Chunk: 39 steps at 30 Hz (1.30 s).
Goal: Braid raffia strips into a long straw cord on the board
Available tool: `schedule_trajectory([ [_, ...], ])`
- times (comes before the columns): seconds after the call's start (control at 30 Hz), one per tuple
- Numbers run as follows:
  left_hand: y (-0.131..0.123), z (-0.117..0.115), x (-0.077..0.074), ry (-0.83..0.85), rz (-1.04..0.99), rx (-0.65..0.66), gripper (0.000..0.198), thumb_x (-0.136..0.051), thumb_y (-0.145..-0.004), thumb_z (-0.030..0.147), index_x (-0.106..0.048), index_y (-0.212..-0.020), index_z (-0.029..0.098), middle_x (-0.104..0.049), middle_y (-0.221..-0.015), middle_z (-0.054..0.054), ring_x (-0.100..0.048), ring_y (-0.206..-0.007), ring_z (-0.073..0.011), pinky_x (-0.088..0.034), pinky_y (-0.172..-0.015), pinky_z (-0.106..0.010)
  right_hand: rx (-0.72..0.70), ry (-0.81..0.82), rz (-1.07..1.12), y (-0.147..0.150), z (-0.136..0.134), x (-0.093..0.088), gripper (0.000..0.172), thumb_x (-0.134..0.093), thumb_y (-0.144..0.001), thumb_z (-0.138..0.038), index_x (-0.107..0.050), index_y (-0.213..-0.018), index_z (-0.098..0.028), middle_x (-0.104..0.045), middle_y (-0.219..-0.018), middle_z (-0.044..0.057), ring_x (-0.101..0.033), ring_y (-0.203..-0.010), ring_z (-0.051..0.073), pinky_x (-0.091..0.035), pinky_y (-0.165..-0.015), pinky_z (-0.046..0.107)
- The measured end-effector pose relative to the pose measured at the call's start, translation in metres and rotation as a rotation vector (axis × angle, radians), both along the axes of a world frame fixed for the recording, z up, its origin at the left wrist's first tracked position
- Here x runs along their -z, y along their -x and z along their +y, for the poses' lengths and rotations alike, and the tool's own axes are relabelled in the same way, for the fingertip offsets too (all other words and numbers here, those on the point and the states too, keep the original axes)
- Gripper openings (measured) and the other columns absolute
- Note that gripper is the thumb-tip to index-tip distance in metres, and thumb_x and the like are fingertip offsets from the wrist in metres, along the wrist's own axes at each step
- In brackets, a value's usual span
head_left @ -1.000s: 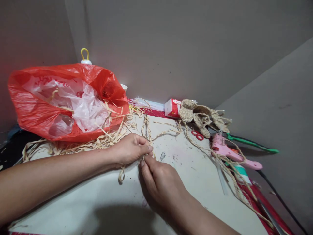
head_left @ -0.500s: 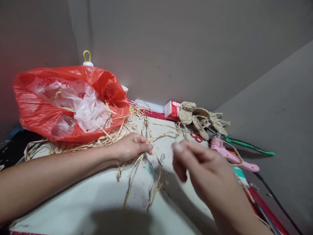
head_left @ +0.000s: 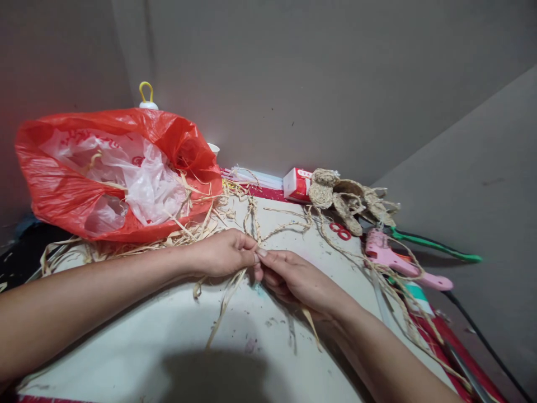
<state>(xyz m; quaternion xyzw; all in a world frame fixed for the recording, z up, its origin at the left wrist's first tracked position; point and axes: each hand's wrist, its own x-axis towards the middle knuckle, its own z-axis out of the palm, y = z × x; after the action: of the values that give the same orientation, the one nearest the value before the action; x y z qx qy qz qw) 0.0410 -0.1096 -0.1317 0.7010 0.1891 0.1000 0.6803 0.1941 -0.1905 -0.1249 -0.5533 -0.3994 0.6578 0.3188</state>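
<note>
My left hand (head_left: 229, 253) pinches a braided cord of dry straw-like fibre (head_left: 252, 219) close to its braided end. My right hand (head_left: 296, 277) meets it there, thumb and fingers closed on strands of the same fibre. Loose pale strands (head_left: 225, 313) hang from under my left hand over the white board. One more strand (head_left: 311, 329) trails below my right hand. The braid runs away from my hands toward the back of the board and on to the right. The fingertips hide the exact spot where the strands cross.
A red plastic bag (head_left: 54, 179) with fibre spilling out lies at left. At the back right are a red-and-white box (head_left: 297, 184) and coiled woven fibre pieces (head_left: 323, 193). Red-handled scissors (head_left: 340, 231), a pink glue gun (head_left: 392, 262) and green-handled pliers (head_left: 436, 246) lie at right.
My right hand has moved left and down from above the board to my left hand and closed on the strands. One hanging strand has shifted right with it. My left hand keeps its pinch.
</note>
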Motion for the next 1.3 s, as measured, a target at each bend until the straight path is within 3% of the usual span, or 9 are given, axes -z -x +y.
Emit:
schedule_trajectory([
  [0.2, 0.005, 0.009, -0.006, -0.177, 0.114, 0.043, 0.02, -0.047, -0.082, 0.027, -0.055, -0.071, 0.012, -0.046, -0.06, 0.004, -0.037, -0.054, -0.0069, -0.032, -0.051, -0.018, -0.028, 0.116, 0.339, -0.007, 0.006, 0.009, 0.037, -0.063, -0.079, -0.04, -0.043, -0.059, -0.017, -0.026, -0.045, -0.011, -0.01, -0.037, 0.002, -0.007, -0.033, 0.016],
  [0.4, 0.01, 0.013, -0.022, -0.281, 0.225, 0.068, 0.021, -0.045, -0.08, 0.024, -0.06, -0.071, 0.013, -0.046, -0.056, 0.004, -0.034, -0.049, -0.0067, -0.029, -0.048, -0.019, 0.11, 0.028, 0.302, 0.001, 0.002, 0.01, 0.033, -0.065, -0.077, -0.037, -0.049, -0.059, -0.015, -0.028, -0.042, -0.011, -0.013, -0.035, 0.001, -0.008, -0.033, 0.016],
  [0.47, 0.01, 0.012, -0.027, -0.244, 0.259, 0.07, 0.02, -0.044, -0.078, 0.022, -0.06, -0.069, 0.013, -0.046, -0.052, 0.004, -0.034, -0.044, -0.0065, -0.029, -0.045, -0.019, 0.165, 0.014, 0.255, 0.007, 0.0, 0.011, 0.033, -0.066, -0.075, -0.04, -0.051, -0.059, -0.015, -0.03, -0.041, -0.011, -0.015, -0.034, 0.001, -0.009, -0.033, 0.016],
  [0.57, 0.008, 0.005, -0.031, -0.055, 0.331, 0.093, 0.016, -0.042, -0.077, 0.02, -0.055, -0.068, 0.014, -0.047, -0.047, 0.003, -0.037, -0.035, -0.0079, -0.031, -0.039, -0.02, 0.234, 0.008, 0.236, 0.016, -0.004, 0.012, 0.031, -0.067, -0.072, -0.041, -0.055, -0.063, -0.014, -0.029, -0.039, -0.012, -0.014, -0.033, 0.001, -0.009, -0.032, 0.016],
  [0.7, 0.005, -0.012, -0.028, 0.066, 0.411, 0.06, 0.014, -0.036, -0.082, 0.022, -0.047, -0.075, 0.016, -0.056, -0.053, -0.001, -0.049, -0.036, -0.0124, -0.041, -0.039, -0.024, 0.321, 0.013, 0.324, 0.024, -0.008, 0.017, 0.036, -0.071, -0.069, -0.039, -0.044, -0.058, -0.018, -0.026, -0.039, -0.013, -0.013, -0.033, 0.001, -0.009, -0.032, 0.016],
  [0.93, 0.003, -0.026, -0.015, -0.124, 0.466, -0.018, 0.018, -0.036, -0.08, 0.023, -0.05, -0.086, 0.014, -0.063, -0.065, -0.007, -0.053, -0.04, -0.0135, -0.039, -0.038, -0.022, 0.34, 0.029, 0.393, 0.028, -0.011, 0.017, 0.043, -0.072, -0.069, -0.037, -0.036, -0.053, -0.019, -0.027, -0.04, -0.012, -0.014, -0.034, 0.0, -0.009, -0.033, 0.015],
  [1.17, 0.0, -0.036, -0.019, -0.45, 0.47, -0.156, 0.034, -0.043, -0.075, 0.017, -0.053, -0.107, 0.012, -0.066, -0.081, -0.009, -0.058, -0.066, -0.0159, -0.04, -0.056, -0.022, 0.335, 0.016, 0.355, 0.032, -0.013, 0.015, 0.039, -0.071, -0.071, -0.036, -0.04, -0.055, -0.018, -0.027, -0.039, -0.012, -0.015, -0.034, 0.0, -0.01, -0.033, 0.015],
  [1.23, 0.003, -0.033, -0.026, -0.477, 0.487, -0.112, 0.034, -0.045, -0.073, 0.02, -0.056, -0.104, 0.013, -0.066, -0.082, -0.009, -0.057, -0.064, -0.0162, -0.038, -0.052, -0.022, 0.339, 0.007, 0.364, 0.031, -0.012, 0.016, 0.039, -0.071, -0.07, -0.036, -0.04, -0.056, -0.018, -0.026, -0.039, -0.012, -0.013, -0.035, 0.0, -0.01, -0.033, 0.015],
  [1.3, 0.008, -0.023, -0.036, -0.45, 0.521, -0.018, 0.026, -0.047, -0.072, 0.025, -0.061, -0.091, 0.014, -0.064, -0.068, -0.006, -0.054, -0.054, -0.0151, -0.035, -0.047, -0.022, 0.328, 0.0, 0.376, 0.029, -0.011, 0.017, 0.038, -0.072, -0.07, -0.035, -0.041, -0.057, -0.018, -0.026, -0.04, -0.013, -0.012, -0.035, 0.0, -0.009, -0.033, 0.015],
])
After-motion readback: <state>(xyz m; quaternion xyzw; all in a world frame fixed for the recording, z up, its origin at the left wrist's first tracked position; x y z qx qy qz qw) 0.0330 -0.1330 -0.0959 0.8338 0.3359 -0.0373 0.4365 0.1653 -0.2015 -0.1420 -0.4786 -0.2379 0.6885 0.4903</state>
